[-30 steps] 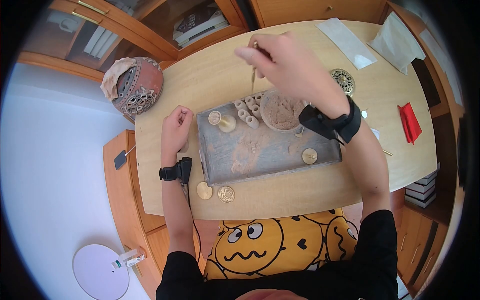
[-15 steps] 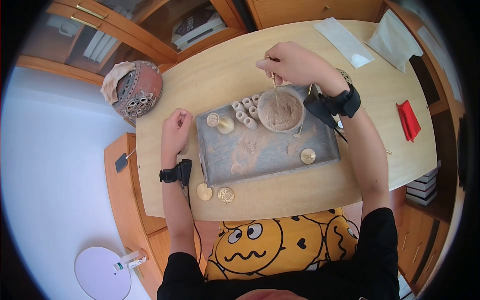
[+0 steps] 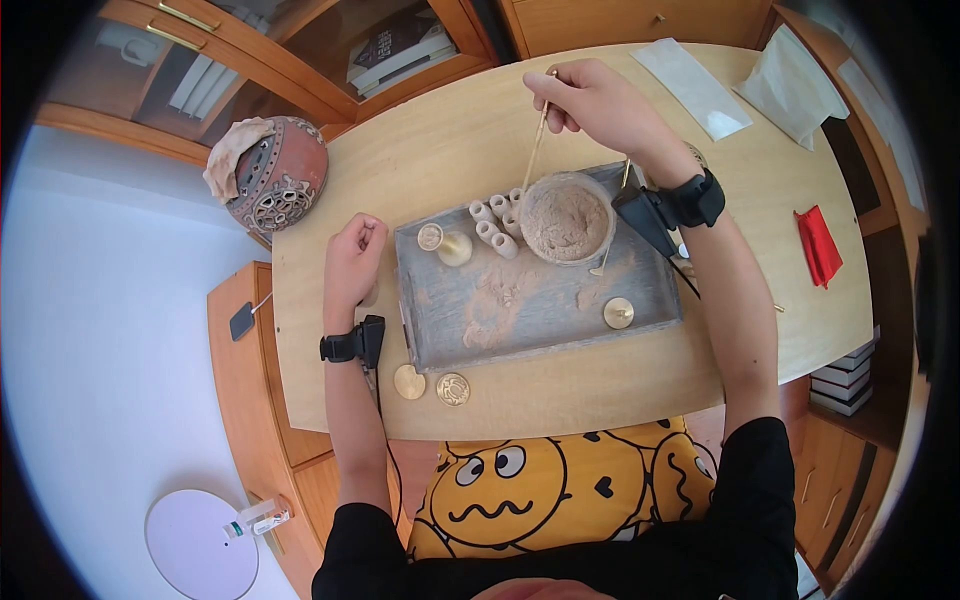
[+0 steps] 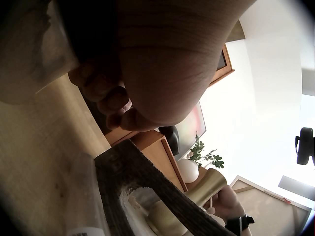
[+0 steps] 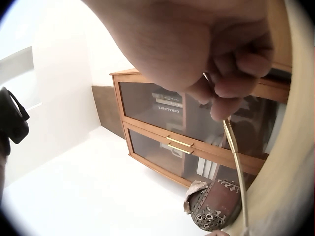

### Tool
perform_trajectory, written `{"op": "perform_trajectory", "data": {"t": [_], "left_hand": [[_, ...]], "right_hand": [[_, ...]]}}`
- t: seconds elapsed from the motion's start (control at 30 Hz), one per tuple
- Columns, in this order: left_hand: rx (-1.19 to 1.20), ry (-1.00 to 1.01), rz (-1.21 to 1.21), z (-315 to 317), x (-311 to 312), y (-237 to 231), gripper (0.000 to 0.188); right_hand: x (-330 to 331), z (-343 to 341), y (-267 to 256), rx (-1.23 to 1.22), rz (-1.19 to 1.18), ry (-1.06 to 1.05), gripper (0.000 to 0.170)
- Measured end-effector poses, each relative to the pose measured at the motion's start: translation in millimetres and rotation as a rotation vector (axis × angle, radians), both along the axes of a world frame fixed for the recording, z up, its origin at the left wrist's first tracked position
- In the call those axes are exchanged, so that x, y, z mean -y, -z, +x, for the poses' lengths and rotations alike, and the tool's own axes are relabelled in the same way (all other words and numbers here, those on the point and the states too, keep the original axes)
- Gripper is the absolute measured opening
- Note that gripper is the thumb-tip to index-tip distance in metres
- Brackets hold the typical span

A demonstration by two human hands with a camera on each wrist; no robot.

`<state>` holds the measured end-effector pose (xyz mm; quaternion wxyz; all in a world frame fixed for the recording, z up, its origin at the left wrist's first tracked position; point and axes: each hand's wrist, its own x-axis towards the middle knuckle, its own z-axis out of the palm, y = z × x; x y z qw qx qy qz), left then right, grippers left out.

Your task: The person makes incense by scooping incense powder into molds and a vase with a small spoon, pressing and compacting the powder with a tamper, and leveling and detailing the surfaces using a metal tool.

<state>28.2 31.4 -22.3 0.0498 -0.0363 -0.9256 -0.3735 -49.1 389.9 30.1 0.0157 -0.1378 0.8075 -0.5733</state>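
Observation:
Between thumb and fingers, my right hand (image 3: 605,108) pinches a slender brass stick (image 3: 540,140). Its lower end is at the left rim of a bowl (image 3: 612,228) of brownish powder, close to several small hollow beige tubes (image 3: 486,232). In the right wrist view the brass stick (image 5: 237,160) points down from the curled fingers. Bowl and tubes stand in a grey tray (image 3: 560,320) with powder spilled on its floor. My left hand (image 3: 353,262) rests loosely curled beside the tray's left side, holding nothing. Nearest to it in the tray is a flared brass vase (image 3: 455,248).
A knobbed brass disc (image 3: 619,313) lies in the tray. Two brass discs, one plain (image 3: 409,381) and one patterned (image 3: 453,389), lie at the table's front. A red pouch (image 3: 820,247) is at the right, and a reddish ornamented pot (image 3: 285,170) stands at the back left.
From over the tubes, the right hand moved right and dipped the brass stick toward the powder, then raised it and shifted its tip left to the bowl's rim. The left hand stayed put.

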Motion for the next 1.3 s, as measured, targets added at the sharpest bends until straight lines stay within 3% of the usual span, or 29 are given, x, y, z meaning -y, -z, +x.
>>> {"op": "perform_trajectory", "data": {"t": [0.47, 0.83, 1.0, 1.23, 1.3], "left_hand": [[0.004, 0.007, 0.008, -1.9, 3.6, 4.5, 0.019], [0.016, 0.004, -0.002, -0.5, 0.8, 0.0, 0.017], [0.006, -0.007, 0.000, 2.6, 2.5, -2.4, 0.016], [0.028, 0.014, -0.059, 5.7, -2.7, -11.7, 0.018], [0.022, -0.004, -0.051, 3.6, 1.9, -6.2, 0.017]], "right_hand": [[25.4, 6.0, 10.9, -0.105, -0.093, 0.001, 0.042], [29.1, 28.6, -15.6, -0.107, -0.059, -0.057, 0.035], [25.5, 37.8, -34.8, -0.229, -0.016, -0.020, 0.033], [6.0, 54.2, -67.4, -0.318, 0.290, -0.005, 0.030], [4.2, 53.7, -65.7, -0.396, 0.547, -0.123, 0.026]]}}
